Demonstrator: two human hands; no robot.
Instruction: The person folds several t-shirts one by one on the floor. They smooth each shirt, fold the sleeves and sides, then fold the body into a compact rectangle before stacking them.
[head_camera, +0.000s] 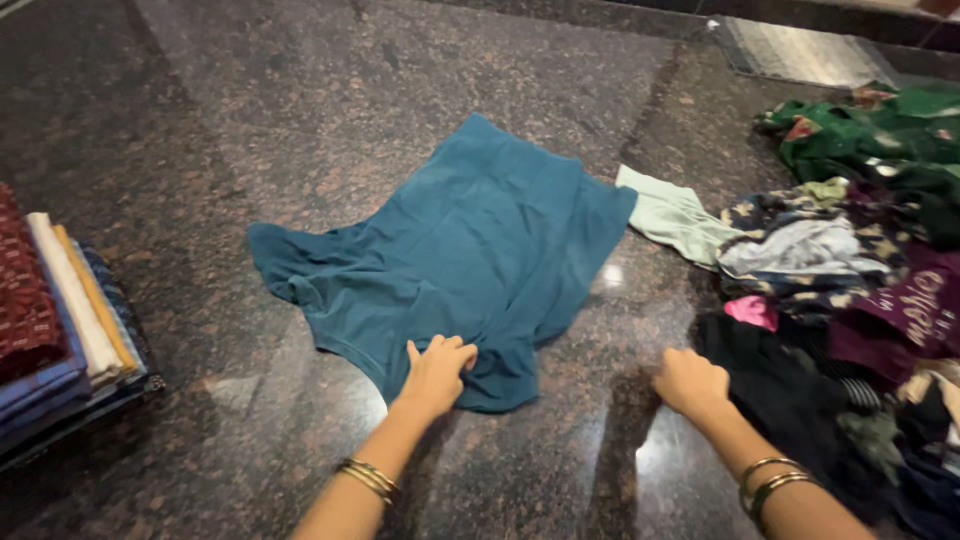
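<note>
A teal shirt (470, 250) lies spread on the dark polished granite floor (250, 110), one sleeve stretched to the left. My left hand (437, 372) rests on the shirt's near edge, fingers curled into the cloth. My right hand (690, 382) is closed in a fist on the bare floor to the right of the shirt, touching no garment that I can make out, right beside the edge of a dark garment (780, 390). Both wrists wear gold bangles.
A heap of unfolded clothes (850, 270) fills the right side, with a pale green piece (670, 215) reaching toward the shirt. A stack of folded clothes (60, 320) sits at the left edge. A ribbed mat (800, 50) lies at the far right.
</note>
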